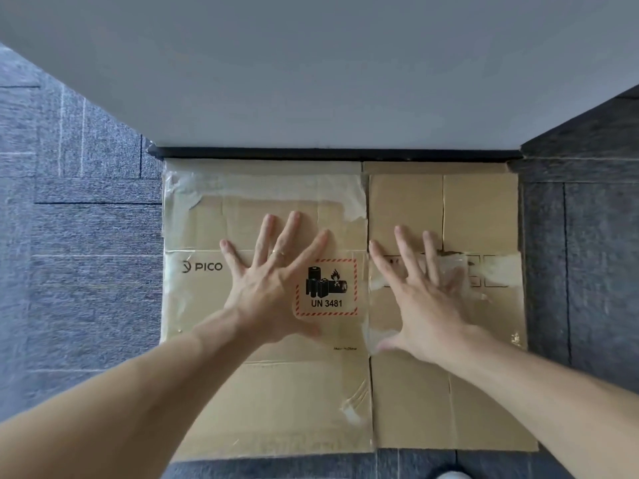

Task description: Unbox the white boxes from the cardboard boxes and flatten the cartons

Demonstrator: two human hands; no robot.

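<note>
A flattened brown carton (304, 402) lies on the carpet against the wall, printed with "PICO" and a red-bordered UN 3481 battery label (328, 288). Clear tape remnants cling to its edges and seams. My left hand (273, 288) lies flat on the left panel with fingers spread wide, a ring on one finger. Flat on the right panel is my right hand (425, 299), fingers spread over a strip of loose clear tape. No white boxes are in view.
A white wall (311, 81) with a dark baseboard (332, 153) stands directly behind the carton. Blue-grey carpet tiles (86, 271) stretch to the left and right. A light-coloured shoe tip (453, 474) shows at the bottom edge.
</note>
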